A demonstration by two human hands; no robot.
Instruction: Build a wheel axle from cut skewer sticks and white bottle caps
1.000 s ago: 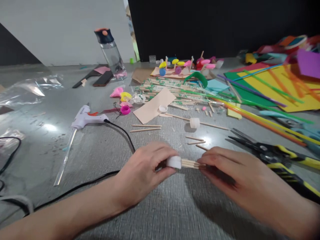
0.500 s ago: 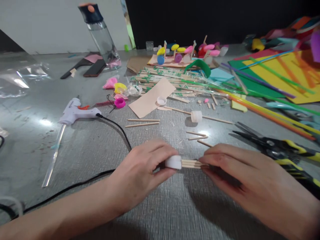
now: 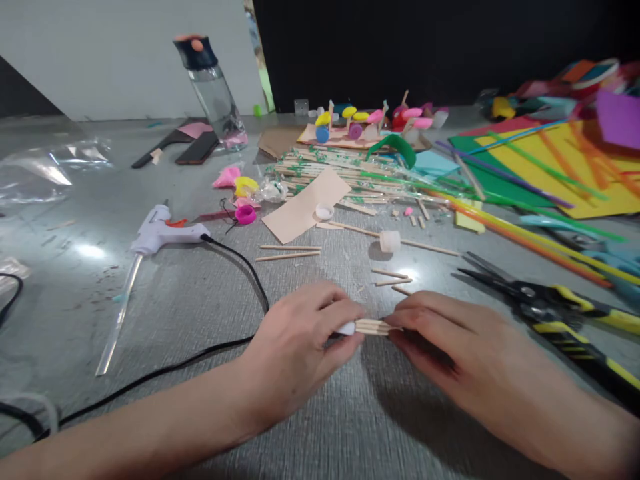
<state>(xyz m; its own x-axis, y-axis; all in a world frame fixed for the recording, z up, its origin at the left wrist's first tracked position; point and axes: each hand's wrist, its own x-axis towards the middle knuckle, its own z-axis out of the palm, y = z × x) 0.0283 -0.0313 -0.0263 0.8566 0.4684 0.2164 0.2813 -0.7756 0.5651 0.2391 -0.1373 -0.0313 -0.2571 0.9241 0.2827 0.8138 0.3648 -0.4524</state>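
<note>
Wooden sticks (image 3: pixel 374 327), a short bundle of them lying side by side, bridge the gap between the two hands low in the middle of the head view, just above the grey table (image 3: pixel 200 313). At their left end sits a white cap (image 3: pixel 346 328), mostly hidden. The left hand (image 3: pixel 300 350) pinches that cap between thumb and curled fingers. The right hand (image 3: pixel 445 340) closes its fingertips on the other end of the sticks, fingers pressed together and pointing left.

Just beyond the hands lie three loose short sticks (image 3: pixel 393 280), and farther back a second white cap on a long skewer (image 3: pixel 390 241). To the left a white glue gun (image 3: pixel 163 233) rests on its side, its black cord (image 3: pixel 240 267) curving toward the left forearm. Black and yellow scissors (image 3: pixel 545 303) lie to the right, near the right hand but apart from it. A clear water bottle (image 3: pixel 215 93) stands at the back left, and coloured paper sheets (image 3: pixel 565 167) with long straws fill the right rear.
</note>
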